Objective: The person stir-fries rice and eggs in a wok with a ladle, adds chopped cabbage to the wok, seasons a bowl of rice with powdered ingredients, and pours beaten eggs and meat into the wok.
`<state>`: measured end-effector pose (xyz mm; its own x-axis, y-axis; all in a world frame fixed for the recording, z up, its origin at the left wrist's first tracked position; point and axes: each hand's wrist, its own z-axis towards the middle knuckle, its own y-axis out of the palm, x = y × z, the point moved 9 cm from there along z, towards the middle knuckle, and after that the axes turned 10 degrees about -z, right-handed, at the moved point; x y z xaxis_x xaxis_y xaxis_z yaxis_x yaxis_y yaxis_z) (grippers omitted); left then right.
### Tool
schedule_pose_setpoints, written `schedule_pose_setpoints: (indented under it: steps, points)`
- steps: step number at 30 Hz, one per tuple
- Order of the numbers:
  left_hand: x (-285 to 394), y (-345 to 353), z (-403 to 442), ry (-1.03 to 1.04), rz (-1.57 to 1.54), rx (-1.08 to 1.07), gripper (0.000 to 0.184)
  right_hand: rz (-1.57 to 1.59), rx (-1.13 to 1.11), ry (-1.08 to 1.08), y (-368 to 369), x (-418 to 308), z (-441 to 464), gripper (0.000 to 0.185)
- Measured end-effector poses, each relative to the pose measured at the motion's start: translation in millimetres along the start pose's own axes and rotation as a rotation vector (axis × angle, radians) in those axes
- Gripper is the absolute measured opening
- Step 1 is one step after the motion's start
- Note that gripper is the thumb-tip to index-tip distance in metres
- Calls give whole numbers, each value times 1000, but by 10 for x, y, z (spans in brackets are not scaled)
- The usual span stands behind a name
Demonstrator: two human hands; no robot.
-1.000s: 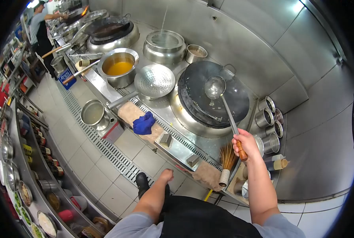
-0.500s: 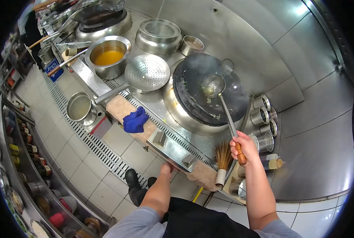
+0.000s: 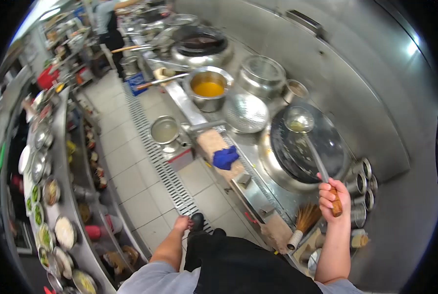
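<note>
My right hand [image 3: 335,200] is wrapped round the wooden handle of a long metal ladle [image 3: 316,154]. The ladle's bowl is over the far part of a black wok [image 3: 334,142] on the round burner, with a little pale food in it. Small bits cling to the wok's inside. Low beside my apron hangs my left hand [image 3: 182,224], fingers loosely apart and holding nothing, over the tiled floor. Near the right forearm lies a bamboo wok brush [image 3: 306,219] with a pale wrapped handle.
A perforated strainer [image 3: 246,113] and a pot of orange liquid [image 3: 208,90] stand left of the wok. A blue cloth [image 3: 225,158] lies on the stove's front ledge. Shelving with bowls of ingredients [image 3: 65,232] runs along the left. Another person [image 3: 109,29] stands at the far end.
The view has swung left, bringing the ingredient shelf into sight. My left hand has drawn back from the stove front to my side. The ladle has risen toward the wok's far edge.
</note>
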<state>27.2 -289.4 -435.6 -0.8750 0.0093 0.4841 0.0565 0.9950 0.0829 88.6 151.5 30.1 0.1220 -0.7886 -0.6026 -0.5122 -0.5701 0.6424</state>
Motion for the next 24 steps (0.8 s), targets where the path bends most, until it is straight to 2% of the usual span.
schedule_pose_setpoints:
  steps: [3, 5, 9, 11, 12, 13, 15, 16, 17, 18, 19, 21, 22, 23, 24]
  points:
    - [-131, -1190, -473, 55, -52, 292, 34, -99, -94, -2, 332, -68, 288, 31]
    - [-460, -1832, -733, 47, -240, 418, 32, -132, -168, 36, 525, -16, 595, 35]
    - [-879, -2413, -1506, 185, -516, 502, 23, -165, -378, 159, 1041, 167, 1458, 26]
    - [-724, -2414, -2162, 311, -608, 547, 16, -288, -462, 209, 1225, 263, 2039, 14]
    - [-701, -2422, -2427, 371, -679, 582, 18, -480, -387, 89, 1211, 228, 2422, 15]
    - [-798, -2591, -2806, 500, -895, 714, 19, -949, -125, -35, 1363, 311, 2802, 12]
    - [-861, -2750, -3253, 536, -983, 828, 20, -1500, -101, -423, 1336, 103, 3678, 6]
    - [-915, -2883, -3473, 602, -1015, 928, 20, -1769, -94, -703, 1606, 201, 3630, 20]
    - [-953, -2993, -3675, 662, -1037, 1024, 20, -1852, -145, -1403, 1646, 126, 3910, 36]
    - [-1029, -3126, -3890, 701, -1038, 1150, 19, -1821, -223, -1520, 1900, 287, 3716, 44]
    - [-1057, -3267, -4112, 737, -1027, 1274, 18, -1859, 4, -652, 2064, 466, 3599, 34]
    - [-927, -3549, -4552, 812, -1023, 1428, 19, -1284, -68, -184, 2256, 777, 3627, 23]
    - [-913, -3780, -4644, 823, -1051, 1450, 20, -1291, -79, -181, 2401, 873, 3712, 23]
    - [-797, -3950, -4821, 806, -1092, 1488, 21, -916, -363, -128, 2711, 1060, 3783, 22]
    - [-746, -4246, -4919, 875, -1034, 1561, 22, -520, -619, -76, 3030, 1142, 3783, 22]
